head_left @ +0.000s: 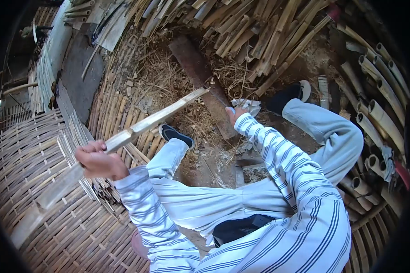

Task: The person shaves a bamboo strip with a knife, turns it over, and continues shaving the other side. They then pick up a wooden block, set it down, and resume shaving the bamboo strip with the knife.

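My left hand (97,160) is closed around a long, flat, pale split bamboo slat (123,139), gripping it about midway, so it slants from the woven bamboo mat (41,182) at lower left up to the rusty brown wooden chopping block (200,77). It looks light, stiff and springy, with splintery edges, so I judge mid-length the best hold. My right hand (236,114) rests near the block by a crumpled pale cloth (248,105); I cannot tell whether those fingers grip anything. No containers show, only stacked bamboo tubes (373,118).
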Motion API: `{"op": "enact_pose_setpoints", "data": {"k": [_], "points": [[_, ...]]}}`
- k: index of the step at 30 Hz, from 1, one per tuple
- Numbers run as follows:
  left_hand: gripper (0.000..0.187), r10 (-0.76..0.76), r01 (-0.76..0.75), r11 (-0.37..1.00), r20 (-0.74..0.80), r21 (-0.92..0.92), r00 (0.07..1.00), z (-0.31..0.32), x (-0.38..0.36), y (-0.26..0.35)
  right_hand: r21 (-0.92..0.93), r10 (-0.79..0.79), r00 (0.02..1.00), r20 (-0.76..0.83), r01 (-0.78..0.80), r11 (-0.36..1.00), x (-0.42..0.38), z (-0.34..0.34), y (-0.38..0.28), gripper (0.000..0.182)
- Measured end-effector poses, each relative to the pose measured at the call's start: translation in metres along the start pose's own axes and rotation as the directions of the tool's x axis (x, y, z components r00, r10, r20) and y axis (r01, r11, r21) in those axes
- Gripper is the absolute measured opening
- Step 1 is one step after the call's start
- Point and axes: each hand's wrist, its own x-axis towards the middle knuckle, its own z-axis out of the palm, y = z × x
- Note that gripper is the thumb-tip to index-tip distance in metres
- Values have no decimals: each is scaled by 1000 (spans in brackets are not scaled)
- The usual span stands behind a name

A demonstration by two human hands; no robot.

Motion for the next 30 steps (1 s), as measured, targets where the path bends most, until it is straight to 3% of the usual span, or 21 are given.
{"op": "enact_pose_setpoints", "data": {"k": [2, 4, 6, 8, 10, 13, 14, 15, 16, 17, 18, 19, 22, 23, 24, 26, 29, 30], "points": [[37, -6, 8, 999, 85, -34, 996, 5, 11, -4, 72, -33, 997, -73, 38, 997, 1, -1, -10, 60], [39, -17, 22, 999, 138, -37, 990, 10, 20, -5, 174, -327, 913, -243, 373, 912, -3, -32, -37, 46], [40, -39, 42, 999, 151, -15, 988, 14, 24, -6, 204, -516, 781, -351, 602, 772, -21, -84, -85, 31], [39, -24, 28, 999, 154, -22, 988, 18, 24, -7, 150, -590, 555, -586, 790, 594, -37, -112, -114, 32], [37, -7, 8, 1000, 133, -8, 991, 26, 18, -2, 182, -578, 497, -647, 837, 516, -26, -94, -100, 32], [34, -34, 40, 998, 144, -43, 989, 32, 18, -2, 54, -449, 593, -668, 640, 766, 23, 19, 5, 40], [33, -56, 63, 997, 137, -47, 989, 32, 17, -1, -118, -197, 928, -316, 168, 979, 52, 63, 53, 48], [34, -8, 15, 999, 183, -33, 983, 33, 14, 0, -81, -79, 984, -163, 67, 994, 63, 79, 68, 50], [34, 50, -42, 998, 172, -47, 984, 44, 15, -3, -433, -492, 538, -684, 244, 868, 84, 124, 88, 51], [35, 94, -89, 995, 175, -32, 980, 54, 15, -5, -106, -257, 852, -457, 235, 966, 77, 99, 65, 53], [35, 116, -122, 992, 159, 24, 980, 48, 7, -4, 173, -63, 997, -34, 68, 983, 55, 72, 58, 55], [36, 10, 0, 999, 191, -50, 982, 59, -3, 10, 125, -36, 997, -72, 45, 991, 44, 52, 47, 61], [38, -20, 32, 996, 135, -86, 991, 63, 3, 7, 77, -105, 992, -71, 110, 991, 58, 34, 55, 63], [38, -8, 21, 996, 144, -89, 990, 57, 7, 2, 102, -89, 976, -200, 111, 989, 38, 18, 42, 60], [38, -12, 20, 998, 130, -61, 991, 54, 7, 1, 47, -194, 917, -348, 223, 974, 16, -7, 21, 55], [38, -5, 6, 1000, 98, -6, 995, 48, 13, 2, 206, -268, 857, -439, 387, 899, 13, -19, 8, 44], [36, -6, 6, 1000, 97, 0, 995, 31, 25, -9, 316, -309, 848, -431, 463, 828, -9, -34, -9, 48], [35, -9, 8, 1000, 85, 7, 996, 25, 30, -12, 242, -315, 824, -471, 464, 852, -1, -8, 9, 51]]}}
